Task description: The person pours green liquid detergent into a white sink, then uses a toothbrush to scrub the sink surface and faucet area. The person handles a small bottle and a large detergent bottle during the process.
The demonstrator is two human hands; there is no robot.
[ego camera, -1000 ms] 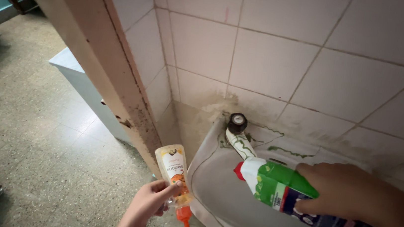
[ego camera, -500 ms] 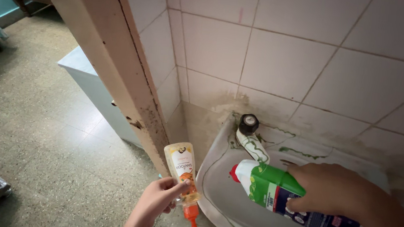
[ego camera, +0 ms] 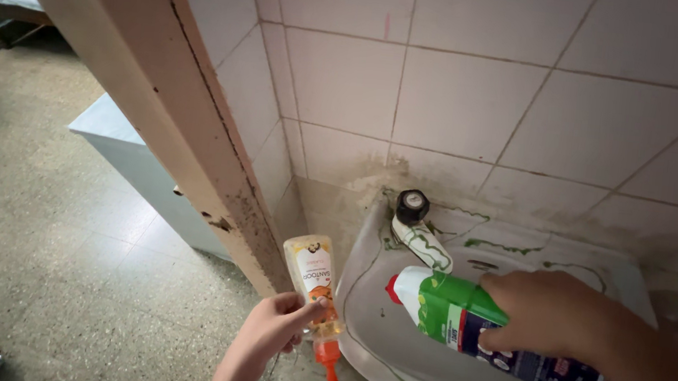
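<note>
Green-and-white plastic, the cleaner bottle (ego camera: 460, 317) lies nearly level over the white washbasin (ego camera: 390, 339), its red nozzle toward the tap (ego camera: 413, 217), the right hand (ego camera: 548, 317) clamped round its stiff, likely heavy waist. Left of the basin, the left hand (ego camera: 273, 335) pinches a light, probably slippery handwash bottle (ego camera: 314, 284), inverted, pump down.

cleaner bottle (ego camera: 460, 321): green and white with a dark label and a red nozzle tip, lying nearly level over the sink basin, nozzle pointing left, gripped at mid-body by the right hand.
soap bottle (ego camera: 314, 284): small, clear, yellowish, with an orange pump, held upside down, pump pointing down, just left of the sink rim, pinched in the left hand.
</note>
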